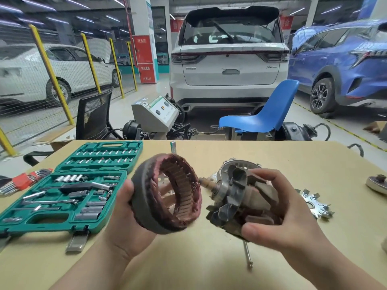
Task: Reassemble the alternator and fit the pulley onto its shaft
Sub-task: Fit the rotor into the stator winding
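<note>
My left hand (127,208) grips the stator ring (150,214), a dark band with reddish copper windings, held above the table with its opening turned to the right. My right hand (278,208) grips the rotor (236,197), a claw-pole piece with fan blades, its shaft end (206,182) pointing left toward the stator's opening. A small gap separates shaft tip and stator. Behind the rotor an aluminium housing half (240,164) lies on the table. A shiny toothed fan disc (314,204) lies to the right.
An open green socket set case (69,195) fills the table's left side, with red hex keys (23,181) beyond it. A long bolt (248,256) lies under the rotor. A round metal part (379,184) sits at the right edge. Chairs and parked cars stand beyond the table.
</note>
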The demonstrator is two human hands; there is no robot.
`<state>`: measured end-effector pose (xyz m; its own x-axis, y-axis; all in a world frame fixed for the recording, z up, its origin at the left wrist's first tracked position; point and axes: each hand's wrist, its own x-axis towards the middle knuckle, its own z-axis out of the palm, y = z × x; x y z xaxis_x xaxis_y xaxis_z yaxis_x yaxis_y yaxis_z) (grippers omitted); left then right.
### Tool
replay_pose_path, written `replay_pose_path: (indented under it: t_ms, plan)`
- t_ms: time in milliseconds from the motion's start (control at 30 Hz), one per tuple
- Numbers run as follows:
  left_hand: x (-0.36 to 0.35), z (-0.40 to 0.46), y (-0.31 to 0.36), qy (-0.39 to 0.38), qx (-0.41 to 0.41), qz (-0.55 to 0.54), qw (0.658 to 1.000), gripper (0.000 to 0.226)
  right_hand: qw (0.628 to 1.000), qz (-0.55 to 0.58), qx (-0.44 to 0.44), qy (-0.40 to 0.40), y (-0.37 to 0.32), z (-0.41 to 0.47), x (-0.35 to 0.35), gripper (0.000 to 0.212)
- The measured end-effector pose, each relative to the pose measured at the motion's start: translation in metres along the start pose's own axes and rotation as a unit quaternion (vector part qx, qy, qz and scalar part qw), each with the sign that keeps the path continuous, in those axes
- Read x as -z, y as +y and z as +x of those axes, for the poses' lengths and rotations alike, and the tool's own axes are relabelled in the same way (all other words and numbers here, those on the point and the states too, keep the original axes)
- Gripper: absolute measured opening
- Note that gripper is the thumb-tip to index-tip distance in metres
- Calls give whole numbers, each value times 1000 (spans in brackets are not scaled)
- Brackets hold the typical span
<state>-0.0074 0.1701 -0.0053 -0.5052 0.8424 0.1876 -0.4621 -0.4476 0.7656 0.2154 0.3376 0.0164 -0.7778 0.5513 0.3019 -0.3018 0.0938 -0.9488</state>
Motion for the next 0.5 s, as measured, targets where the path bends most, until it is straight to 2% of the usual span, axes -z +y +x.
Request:
replay_pose_path:
  t_ms: [67,133,267,500]
  plan:
    - [0,-1,-5,-65,-13,97,993,90,998,-60,23,1,-1,-1,-1,95]
    - [-2,-5,-8,-82,8,177,981,81,992,-122,33,-11,-2,-2,-2,95]
    - [-3,-7,-10,-71,9,227,971,89,983,-175,43,-29,-2,-5,-8,95]
    - [-14,-10,-9,-55,34,231,971,112,977,-205,50,-35,-2,-7,-12,90]
